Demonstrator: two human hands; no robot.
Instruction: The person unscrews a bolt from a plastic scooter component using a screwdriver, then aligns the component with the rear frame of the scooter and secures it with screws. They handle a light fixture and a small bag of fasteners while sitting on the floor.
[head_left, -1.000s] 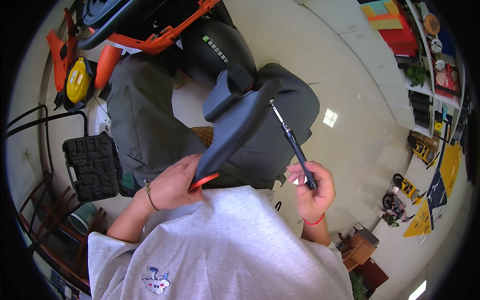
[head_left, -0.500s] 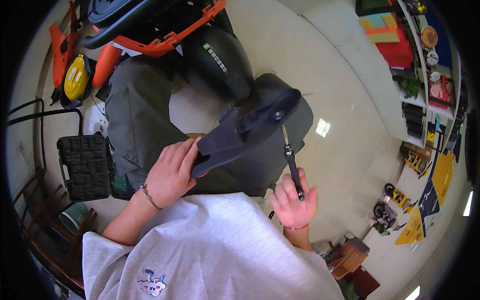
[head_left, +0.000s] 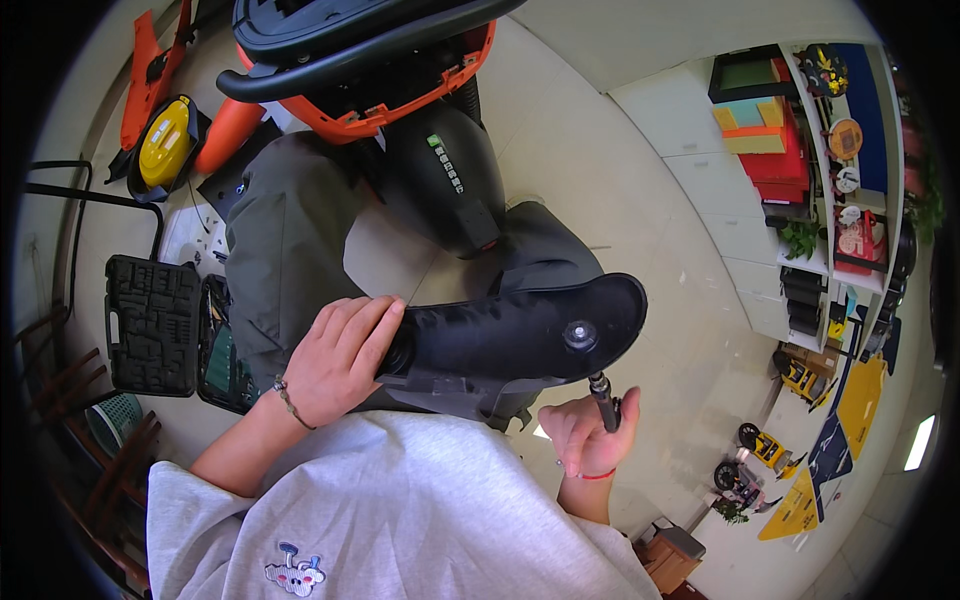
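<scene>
One left hand (head_left: 345, 350) gripping a black shell (head_left: 490, 332), the right hand (head_left: 588, 436) grasping a slim tool (head_left: 605, 404), I am remotely viewing glossy floor (head_left: 700, 355), white cabinets (head_left: 700, 190) bordering it.

Room on the right, a crowded far side and left.
The widest way for a hand runs over the pale floor (head_left: 665, 270) to the right, between the dark panel (head_left: 490, 325) and the white cabinet (head_left: 720, 215). The panel bars the middle, lying across the lap; the left hand (head_left: 340, 350) covers its left end, while the right hand (head_left: 588, 432) and its upright screwdriver (head_left: 605, 402) block the near right corner. Beyond the panel, a small gap opens between the left trouser leg (head_left: 290, 225) and the black rounded housing (head_left: 445, 185). Farther off, the black bar (head_left: 380, 55) overhangs the orange rim (head_left: 365, 125). At left, the open tool case (head_left: 152, 325) crowds the leg.
</scene>
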